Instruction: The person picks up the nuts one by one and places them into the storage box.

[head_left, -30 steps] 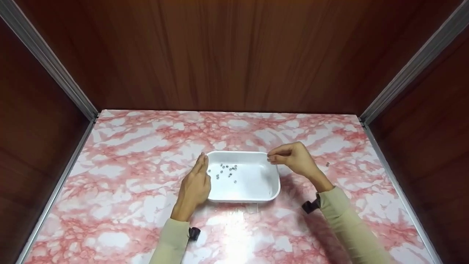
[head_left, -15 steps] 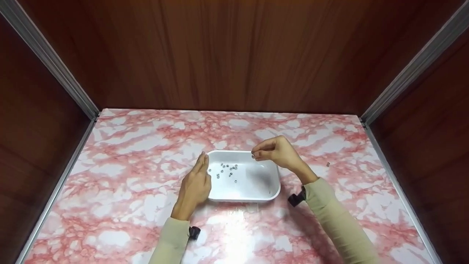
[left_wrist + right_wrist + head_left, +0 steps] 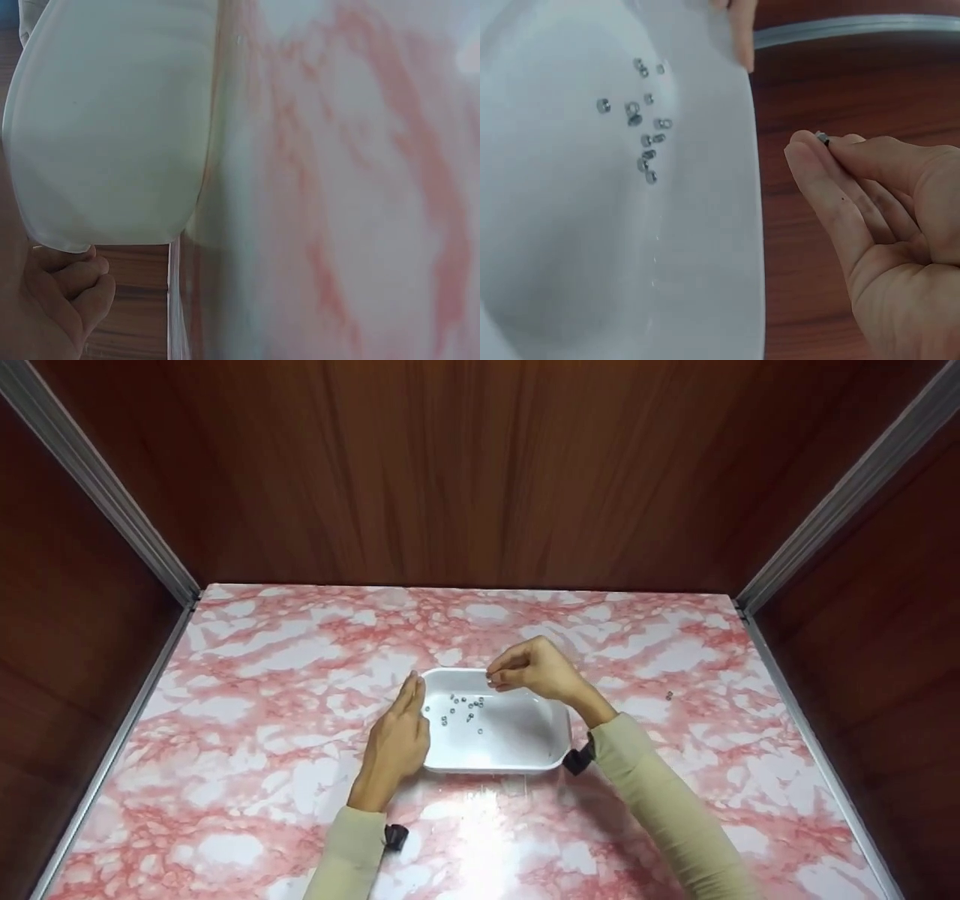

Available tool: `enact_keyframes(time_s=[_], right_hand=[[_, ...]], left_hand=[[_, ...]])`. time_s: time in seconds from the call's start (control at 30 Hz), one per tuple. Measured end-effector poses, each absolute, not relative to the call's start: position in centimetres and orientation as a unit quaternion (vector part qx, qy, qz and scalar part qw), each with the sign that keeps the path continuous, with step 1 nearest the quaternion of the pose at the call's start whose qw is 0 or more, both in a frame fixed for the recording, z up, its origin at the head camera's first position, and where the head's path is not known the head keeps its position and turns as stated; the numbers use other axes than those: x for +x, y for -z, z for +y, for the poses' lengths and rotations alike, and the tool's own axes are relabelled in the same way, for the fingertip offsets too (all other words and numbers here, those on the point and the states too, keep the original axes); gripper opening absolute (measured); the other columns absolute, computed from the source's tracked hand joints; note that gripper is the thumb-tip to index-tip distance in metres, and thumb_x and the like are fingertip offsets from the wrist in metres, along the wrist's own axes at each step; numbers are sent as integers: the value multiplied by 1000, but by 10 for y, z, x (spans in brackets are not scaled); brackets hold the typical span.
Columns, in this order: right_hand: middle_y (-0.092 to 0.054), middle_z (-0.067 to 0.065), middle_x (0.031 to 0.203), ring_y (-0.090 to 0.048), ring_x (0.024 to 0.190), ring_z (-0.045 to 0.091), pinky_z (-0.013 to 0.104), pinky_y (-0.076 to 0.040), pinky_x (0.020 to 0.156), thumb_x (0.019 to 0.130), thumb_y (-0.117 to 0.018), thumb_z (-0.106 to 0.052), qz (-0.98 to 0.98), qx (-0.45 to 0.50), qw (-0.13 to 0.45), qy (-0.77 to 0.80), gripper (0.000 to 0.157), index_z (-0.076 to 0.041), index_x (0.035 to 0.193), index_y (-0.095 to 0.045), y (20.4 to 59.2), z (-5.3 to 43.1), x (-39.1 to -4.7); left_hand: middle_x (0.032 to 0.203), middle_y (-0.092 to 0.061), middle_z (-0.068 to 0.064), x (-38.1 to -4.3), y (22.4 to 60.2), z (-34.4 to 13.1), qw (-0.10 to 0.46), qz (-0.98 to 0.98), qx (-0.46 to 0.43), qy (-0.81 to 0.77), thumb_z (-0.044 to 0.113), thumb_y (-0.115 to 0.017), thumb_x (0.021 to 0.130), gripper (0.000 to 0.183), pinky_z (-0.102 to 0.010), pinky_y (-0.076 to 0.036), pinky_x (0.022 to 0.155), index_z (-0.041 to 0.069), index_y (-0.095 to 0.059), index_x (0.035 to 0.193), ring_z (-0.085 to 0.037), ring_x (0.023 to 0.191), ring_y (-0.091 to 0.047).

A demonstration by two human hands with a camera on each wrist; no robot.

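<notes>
A white rectangular tray holds several small silver metal nuts, gathered toward its left end. My left hand rests along the tray's left side with its fingers straight at the rim; in the right wrist view its fingertips show at the rim's corner. My right hand is over the tray's far rim and pinches a small metal nut between thumb and fingertips. The left wrist view shows the tray's outer wall, with the right hand's curled fingers beyond it.
A pair of small nuts lies on the red-and-white marbled table, right of the tray. Dark wood panels stand at the back and both sides, with metal strips along the corners.
My right hand has moved left from the tray's right far corner to above the middle of its far rim, keeping its pinch. The left hand and tray have stayed put.
</notes>
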State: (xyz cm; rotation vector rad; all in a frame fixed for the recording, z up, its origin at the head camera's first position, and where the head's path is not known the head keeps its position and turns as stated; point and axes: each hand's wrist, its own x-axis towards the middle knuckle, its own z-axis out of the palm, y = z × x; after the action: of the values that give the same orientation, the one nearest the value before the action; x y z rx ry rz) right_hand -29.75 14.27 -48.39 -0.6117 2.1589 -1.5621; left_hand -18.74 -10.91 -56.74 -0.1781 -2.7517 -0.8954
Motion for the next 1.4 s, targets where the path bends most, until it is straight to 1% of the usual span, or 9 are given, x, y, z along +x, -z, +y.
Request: enact_keyframes(time_s=[0.13, 0.33, 0.5, 0.57, 0.6, 0.73, 0.93, 1.17, 1.4], right_hand=[[-80, 27, 101, -76, 101, 50, 46, -65, 87, 93, -69, 7, 777, -216, 214, 551, 15, 8, 105, -79, 489, 133, -299], [-80, 26, 102, -79, 97, 43, 38, -66, 83, 93, -71, 6, 798, -227, 211, 517, 14, 6, 104, -80, 493, 124, -301], [-80, 25, 100, -78, 98, 47, 43, -66, 85, 93, -72, 5, 806, -241, 202, 503, 12, 6, 101, -80, 492, 118, -301], [-81, 24, 99, -78, 98, 47, 43, -66, 84, 93, -72, 5, 808, -250, 198, 495, 11, 8, 101, -80, 493, 117, -299], [-81, 23, 99, -78, 98, 47, 40, -67, 83, 93, -73, 5, 810, -255, 196, 491, 11, 8, 101, -79, 493, 116, -298], [-81, 23, 100, -79, 96, 45, 35, -67, 80, 92, -73, 4, 816, -271, 192, 474, 13, 10, 102, -79, 494, 115, -296], [-80, 26, 103, -77, 96, 48, 36, -67, 80, 93, -72, 5, 812, -270, 202, 476, 15, 12, 104, -78, 495, 115, -293], [-83, 13, 102, -80, 97, 25, 30, -64, 85, 92, -77, -3, 850, -297, 142, 412, 12, 0, 102, -83, 490, 118, -290], [-83, 11, 104, -80, 98, 26, 37, -65, 89, 92, -79, -8, 858, -311, 118, 391, 17, -1, 107, -82, 488, 126, -284]], left_hand=[[170, -37, -17, -187, 567, -109, 121, -942, -60, 307, 11, -51, 104, 56, -48, -49, 116, -2, -41, 158, -36, 151, -46], [171, -36, -16, -188, 568, -110, 117, -943, -55, 308, 11, -50, 104, 56, -48, -48, 116, -1, -40, 158, -36, 151, -46], [170, -37, -17, -187, 566, -111, 123, -942, -58, 307, 10, -51, 104, 56, -48, -50, 114, -2, -41, 158, -37, 149, -49], [170, -37, -17, -187, 566, -111, 125, -940, -60, 310, 10, -51, 104, 55, -47, -55, 107, -3, -42, 157, -37, 146, -52], [170, -38, -17, -186, 566, -111, 126, -940, -60, 312, 10, -51, 104, 55, -47, -57, 102, -3, -43, 157, -37, 144, -54], [169, -39, -16, -186, 566, -111, 132, -938, -62, 315, 9, -51, 104, 53, -47, -60, 89, -3, -45, 156, -36, 139, -59], [170, -37, -12, -187, 566, -111, 127, -940, -58, 311, 10, -51, 104, 55, -48, -59, 95, -2, -44, 157, -38, 139, -59], [171, -36, -12, -187, 565, -111, 123, -940, -57, 312, 10, -51, 104, 55, -49, -58, 100, -2, -42, 157, -39, 142, -56], [170, -37, -15, -186, 565, -111, 125, -939, -60, 313, 10, -51, 104, 55, -49, -57, 101, -2, -42, 157, -40, 140, -58]])
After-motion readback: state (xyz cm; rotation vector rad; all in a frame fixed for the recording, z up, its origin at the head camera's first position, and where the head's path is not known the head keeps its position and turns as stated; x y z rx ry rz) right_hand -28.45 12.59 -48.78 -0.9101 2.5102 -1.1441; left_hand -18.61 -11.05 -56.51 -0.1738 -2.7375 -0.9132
